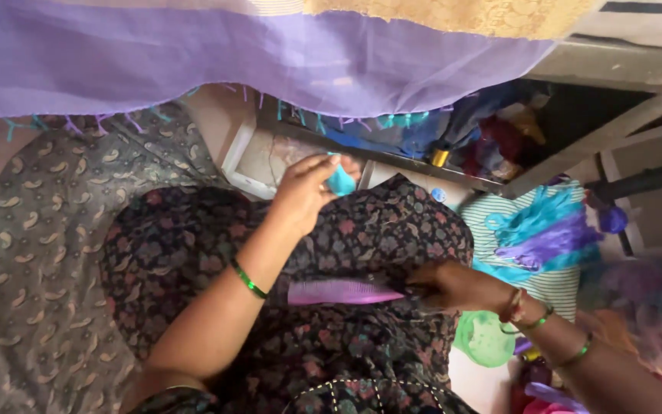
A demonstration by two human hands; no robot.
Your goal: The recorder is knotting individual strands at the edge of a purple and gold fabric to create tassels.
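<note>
My left hand (306, 192) is raised over my lap and pinches a small turquoise tassel (340, 182) between its fingertips. My right hand (453, 285) rests on my lap and grips the end of a purple comb (342, 291), which lies flat pointing left. A lilac cloth (216, 57) with turquoise and purple fringe tassels along its lower edge hangs across the top of the view, just above my left hand. My lap is covered by dark flowered fabric (362, 230).
A bundle of turquoise and purple threads (542, 230) lies on a striped cloth at the right. A green lid (484, 337) sits below my right wrist. A grey patterned cloth (32, 253) covers the left. A dark shelf with spools and clutter (492, 138) stands behind.
</note>
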